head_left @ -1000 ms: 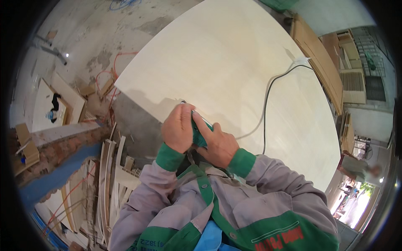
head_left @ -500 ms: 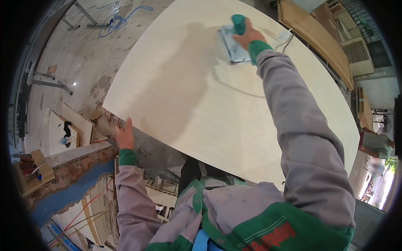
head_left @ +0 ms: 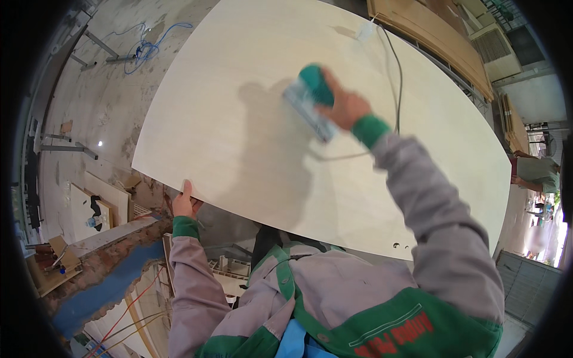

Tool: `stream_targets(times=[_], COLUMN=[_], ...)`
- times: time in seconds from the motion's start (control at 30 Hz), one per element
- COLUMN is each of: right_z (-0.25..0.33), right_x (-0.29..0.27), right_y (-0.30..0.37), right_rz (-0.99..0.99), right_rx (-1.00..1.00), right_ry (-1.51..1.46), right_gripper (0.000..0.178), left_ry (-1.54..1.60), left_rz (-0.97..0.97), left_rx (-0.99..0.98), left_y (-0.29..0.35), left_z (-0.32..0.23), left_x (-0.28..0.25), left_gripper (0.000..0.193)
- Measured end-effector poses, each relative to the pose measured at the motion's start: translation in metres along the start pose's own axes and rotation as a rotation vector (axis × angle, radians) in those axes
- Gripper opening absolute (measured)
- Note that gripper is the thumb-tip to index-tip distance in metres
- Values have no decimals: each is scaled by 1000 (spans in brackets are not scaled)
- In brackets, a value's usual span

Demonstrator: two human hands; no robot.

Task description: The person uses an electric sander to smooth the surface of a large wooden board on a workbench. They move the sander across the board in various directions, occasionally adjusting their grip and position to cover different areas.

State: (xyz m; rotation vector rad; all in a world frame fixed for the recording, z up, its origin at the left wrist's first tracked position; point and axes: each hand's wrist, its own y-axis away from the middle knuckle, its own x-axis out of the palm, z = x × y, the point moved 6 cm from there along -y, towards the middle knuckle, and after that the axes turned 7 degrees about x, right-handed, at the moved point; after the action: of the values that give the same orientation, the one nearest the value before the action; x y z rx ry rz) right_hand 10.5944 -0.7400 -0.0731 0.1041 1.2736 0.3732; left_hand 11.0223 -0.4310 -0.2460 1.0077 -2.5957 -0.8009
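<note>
A wide pale wooden panel point(head_left: 358, 191) spreads out in front of me. My right hand point(head_left: 346, 102) is wrapped round a teal electric sander point(head_left: 315, 83) with a flat, light-coloured rectangular base; both are smeared by motion. The sander is over the middle of the panel, and a dark cord point(head_left: 399, 71) runs from it across the surface. At the panel's near left edge, my left hand point(head_left: 186, 201) grips the rim, thumb on top and fingers curled underneath, partly hidden.
Brown boards point(head_left: 433, 39) are stacked beyond the far right edge. A blue cable point(head_left: 146, 51) lies coiled on the floor at far left. Offcuts point(head_left: 89, 209) and a wooden box point(head_left: 57, 262) sit at left. Another person point(head_left: 534, 173) stands at far right.
My right hand has drawn the sander nearer and leftward, from the panel's far part to its middle. My left hand stays at the near edge, its fingers now curled under the panel.
</note>
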Motion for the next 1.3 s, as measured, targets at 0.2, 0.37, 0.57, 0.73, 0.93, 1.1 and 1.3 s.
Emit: stream_targets(times=[0.2,0.37,0.57,0.73,0.93,1.1,1.3], right_z=[-15,91,226,197,29,-139,-204], right_x=[-63,-15,56,75,59,29,-51], right_y=[-157,-163,-55,104,208,175,40], right_rz=[-253,-114,85,363,344,-50,-341], right_rx=[176,-4,-381,-485,-219,247,505], right_ry=[-144,-82,-99,-140,-165,-123,-487], right_gripper=[104,106,103,91,101,114,100], left_ry=[44,-4,50,97,36,6,22], left_rz=[73,56,83,62,84,103,113], left_rx=[-14,20,22,13,0,-42,-44], left_y=[-2,-7,-7,-13,-17,-11,-8], left_z=[7,7,16,19,12,8,12], left_x=[-6,-8,-10,-15,-15,-13,-8], left_gripper=[62,59,55,59,62,62,60])
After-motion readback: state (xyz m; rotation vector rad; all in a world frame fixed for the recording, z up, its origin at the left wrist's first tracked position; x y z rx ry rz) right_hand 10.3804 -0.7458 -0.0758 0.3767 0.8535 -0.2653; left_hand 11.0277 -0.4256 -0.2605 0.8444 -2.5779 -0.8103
